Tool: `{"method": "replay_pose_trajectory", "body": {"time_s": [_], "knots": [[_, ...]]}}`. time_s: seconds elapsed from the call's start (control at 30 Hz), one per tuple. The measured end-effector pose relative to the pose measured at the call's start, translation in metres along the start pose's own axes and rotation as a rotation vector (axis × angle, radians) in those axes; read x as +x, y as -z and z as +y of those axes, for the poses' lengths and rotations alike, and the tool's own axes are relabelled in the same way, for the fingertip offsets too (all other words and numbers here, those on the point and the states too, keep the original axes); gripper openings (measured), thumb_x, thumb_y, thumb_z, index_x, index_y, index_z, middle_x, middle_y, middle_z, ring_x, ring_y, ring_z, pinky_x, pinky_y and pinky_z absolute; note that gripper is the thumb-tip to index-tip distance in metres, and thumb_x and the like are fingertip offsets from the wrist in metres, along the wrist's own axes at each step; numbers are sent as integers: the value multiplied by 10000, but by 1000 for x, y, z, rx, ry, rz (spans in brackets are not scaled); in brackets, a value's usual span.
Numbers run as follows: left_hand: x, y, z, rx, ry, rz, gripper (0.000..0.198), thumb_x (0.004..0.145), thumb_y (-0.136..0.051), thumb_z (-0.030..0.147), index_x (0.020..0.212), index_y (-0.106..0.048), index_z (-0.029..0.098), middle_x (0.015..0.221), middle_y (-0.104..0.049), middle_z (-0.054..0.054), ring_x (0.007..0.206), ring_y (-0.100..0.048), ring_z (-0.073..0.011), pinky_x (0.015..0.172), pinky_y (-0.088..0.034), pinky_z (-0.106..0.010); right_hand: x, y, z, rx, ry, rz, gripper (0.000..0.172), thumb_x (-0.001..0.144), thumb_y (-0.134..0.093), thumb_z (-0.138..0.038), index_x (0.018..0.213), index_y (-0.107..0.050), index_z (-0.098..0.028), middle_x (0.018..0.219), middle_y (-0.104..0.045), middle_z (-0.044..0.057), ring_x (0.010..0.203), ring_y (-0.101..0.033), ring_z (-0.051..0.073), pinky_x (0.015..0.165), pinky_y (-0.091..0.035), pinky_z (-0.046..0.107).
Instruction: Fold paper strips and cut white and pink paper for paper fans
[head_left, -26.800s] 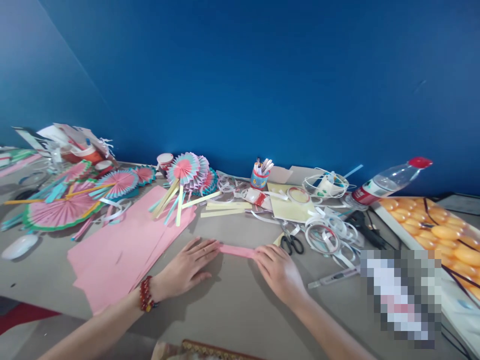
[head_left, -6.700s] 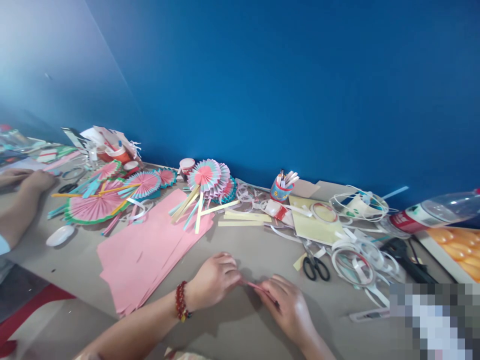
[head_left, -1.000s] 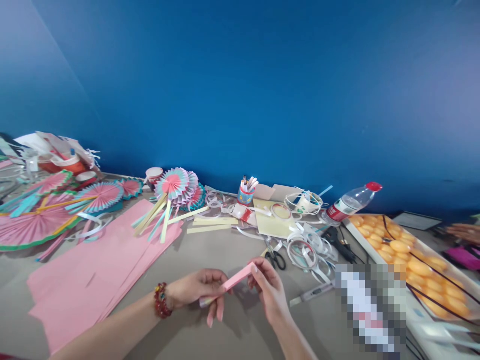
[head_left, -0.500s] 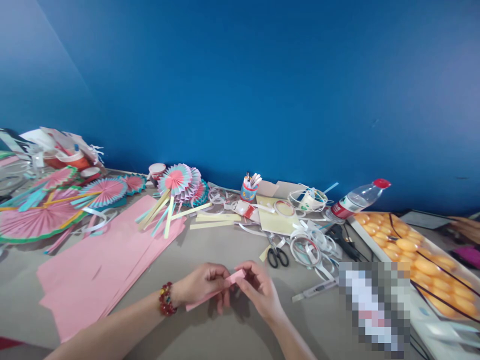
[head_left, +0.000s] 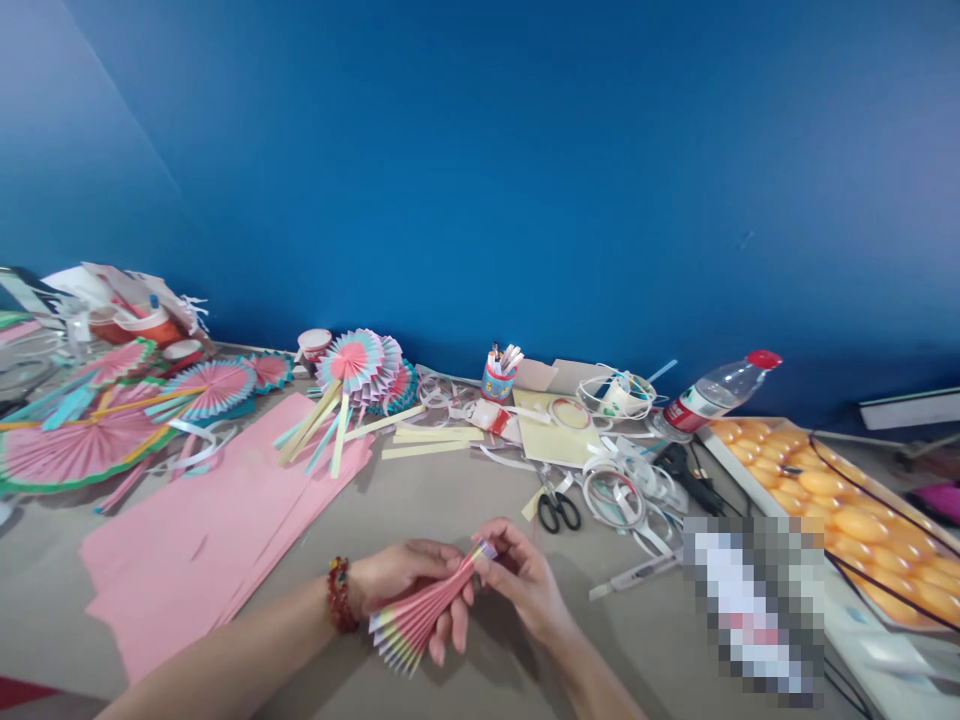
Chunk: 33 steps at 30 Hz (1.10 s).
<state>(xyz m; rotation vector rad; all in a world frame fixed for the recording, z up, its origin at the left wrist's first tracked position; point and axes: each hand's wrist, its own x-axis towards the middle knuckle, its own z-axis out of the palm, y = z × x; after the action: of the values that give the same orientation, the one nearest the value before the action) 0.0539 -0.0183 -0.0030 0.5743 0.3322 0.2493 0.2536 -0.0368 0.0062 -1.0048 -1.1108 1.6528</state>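
Note:
Between my hands is a pleated paper fan [head_left: 409,620], pink with yellow and white along its edges. Its lower left end spreads out over the grey table, while the upper right end is pressed together. My left hand [head_left: 416,580], with a beaded bracelet at the wrist, is closed around the middle of the pleats. At the gathered end, the thumb and fingers of my right hand [head_left: 521,580] pinch the folds. Black-handled scissors [head_left: 559,512] lie beyond my right hand. A utility knife [head_left: 637,574] rests to its right.
Pink paper sheets [head_left: 225,520] cover the left side. Finished paper rosettes [head_left: 356,362] on strips lie behind them. Further back are a pen cup [head_left: 499,376], tape rolls [head_left: 611,495] and a tilted bottle [head_left: 712,395]. A glue gun [head_left: 690,480] sits near an orange-patterned board [head_left: 847,510].
The pink paper, a narrow folded strip before, has turned and opened at its lower left end into a fan of pleats. Both hands still hold it in about the same place.

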Motion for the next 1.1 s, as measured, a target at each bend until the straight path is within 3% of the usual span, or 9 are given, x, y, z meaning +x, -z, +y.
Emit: {"method": "replay_pose_trajectory", "body": {"time_s": [0.17, 0.33, 0.53, 0.63, 0.8, 1.1], "knots": [[-1, -3, 2, 57, -137, 94, 361, 899, -636, 437, 1057, -613, 113, 875, -719, -148, 725, -716, -213, 636, -543, -278, 4, 8, 3, -25, 38, 94, 367, 725, -794, -494, 837, -603, -201, 645, -543, -33, 557, -473, 107, 522, -390, 220], [-4, -2, 4, 165, -95, 138, 446, 903, -601, 507, 1101, -617, 108, 762, -697, -100, 532, -652, -148, 510, -484, -217, 7, 14, 3, -11, 34, 182, 402, 711, -796, -518, 797, -564, -202, 611, -519, -53, 513, -423, 85, 493, -364, 204], [-2, 0, 3, 188, -77, 220, 585, 917, -457, 650, 1026, -638, 104, 669, -655, -55, 445, -569, -106, 411, -432, -183, 2, 8, -1, 81, -27, 129, 424, 649, -848, -485, 879, -633, -201, 720, -622, -8, 588, -513, 116, 557, -410, 232], [-2, 0, 3, 165, -60, 248, 541, 943, -434, 603, 991, -636, 104, 702, -668, -70, 473, -578, -111, 417, -435, -185, 0, 6, -2, 124, -104, 74, 459, 609, -877, -452, 928, -665, -200, 733, -645, 4, 631, -566, 151, 575, -432, 255], [-3, 0, 1, 101, -32, 187, 395, 934, -511, 457, 977, -644, 87, 749, -688, -100, 535, -609, -137, 492, -492, -229, 1, 6, 0, 191, -180, 31, 442, 595, -894, -388, 926, -669, -199, 801, -670, 14, 707, -607, 175, 663, -495, 306], [-3, -3, 0, 36, -39, 115, 352, 891, -589, 347, 1069, -674, 56, 730, -668, -106, 594, -628, -165, 543, -509, -255, 4, 0, 3, 257, -176, 20, 414, 616, -887, -392, 889, -667, -171, 693, -594, -20, 560, -486, 87, 534, -411, 213]]}}
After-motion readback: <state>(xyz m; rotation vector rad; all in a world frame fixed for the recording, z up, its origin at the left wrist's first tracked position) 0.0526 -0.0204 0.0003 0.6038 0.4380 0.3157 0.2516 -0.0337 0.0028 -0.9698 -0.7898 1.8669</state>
